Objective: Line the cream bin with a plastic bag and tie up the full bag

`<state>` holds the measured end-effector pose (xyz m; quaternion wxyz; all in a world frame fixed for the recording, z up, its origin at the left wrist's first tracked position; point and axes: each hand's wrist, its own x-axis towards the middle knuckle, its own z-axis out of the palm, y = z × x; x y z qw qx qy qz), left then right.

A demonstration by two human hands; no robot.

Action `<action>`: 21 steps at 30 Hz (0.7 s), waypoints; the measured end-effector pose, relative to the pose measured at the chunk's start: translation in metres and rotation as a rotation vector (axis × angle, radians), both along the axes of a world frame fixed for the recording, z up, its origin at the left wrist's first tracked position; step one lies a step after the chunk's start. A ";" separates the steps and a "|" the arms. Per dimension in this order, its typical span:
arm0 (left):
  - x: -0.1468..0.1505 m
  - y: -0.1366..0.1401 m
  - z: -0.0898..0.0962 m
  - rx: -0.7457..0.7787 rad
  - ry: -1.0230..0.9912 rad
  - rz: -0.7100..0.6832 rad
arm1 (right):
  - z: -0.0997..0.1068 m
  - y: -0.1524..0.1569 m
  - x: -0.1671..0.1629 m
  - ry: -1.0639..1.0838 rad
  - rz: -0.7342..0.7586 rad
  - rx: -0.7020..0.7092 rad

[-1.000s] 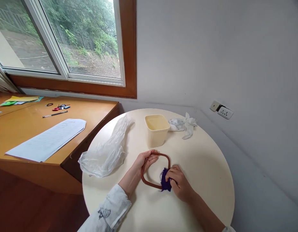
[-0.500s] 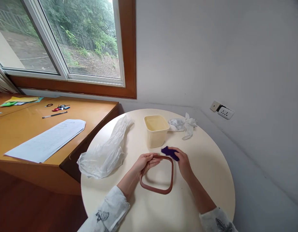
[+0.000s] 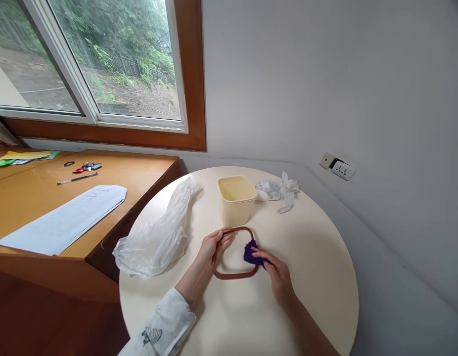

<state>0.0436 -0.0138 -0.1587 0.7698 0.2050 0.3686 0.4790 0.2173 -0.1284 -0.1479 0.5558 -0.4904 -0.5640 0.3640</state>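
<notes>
A brown, rounded-square open frame (image 3: 234, 275) is held above the round table by my left hand (image 3: 213, 247), whose fingers and thumb close on its upper left corner. My right hand (image 3: 279, 274) grips a dark purple cloth (image 3: 252, 253) and presses it against the frame's right side, covering part of that side. Just beyond the frame stands a cream square plastic tub (image 3: 238, 210), upright, with its top uncovered.
A crumpled clear plastic bag (image 3: 158, 240) lies at the left of the round table (image 3: 310, 296). Behind the tub to the right are crumpled white plastic bags (image 3: 286, 190). A wooden desk (image 3: 140, 173) with papers (image 3: 76, 215), a pen (image 3: 76, 179) and keys (image 3: 88, 167) adjoins at left.
My right hand has brought the purple cloth down and left onto the frame's right side. The frame has tilted and shifted slightly up in view, still in my left hand.
</notes>
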 end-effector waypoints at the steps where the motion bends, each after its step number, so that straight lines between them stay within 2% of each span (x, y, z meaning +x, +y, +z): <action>1: 0.000 0.000 0.000 0.001 0.002 0.018 | -0.001 -0.006 -0.003 -0.018 0.014 0.000; 5: 0.000 -0.001 -0.002 0.004 0.025 0.065 | -0.004 -0.021 -0.010 -0.007 0.008 -0.065; 10: 0.002 -0.004 0.001 0.007 0.077 0.079 | -0.003 -0.025 -0.003 0.075 -0.035 -0.174; 14: 0.004 -0.007 0.007 0.052 0.095 0.113 | 0.007 -0.021 0.002 -0.078 -0.131 -0.193; 19: 0.006 -0.013 0.016 0.156 0.083 0.176 | 0.008 -0.014 -0.003 -0.245 -0.113 -0.404; 21: 0.006 -0.016 0.019 0.200 0.071 0.183 | 0.006 -0.012 -0.005 -0.271 -0.109 -0.425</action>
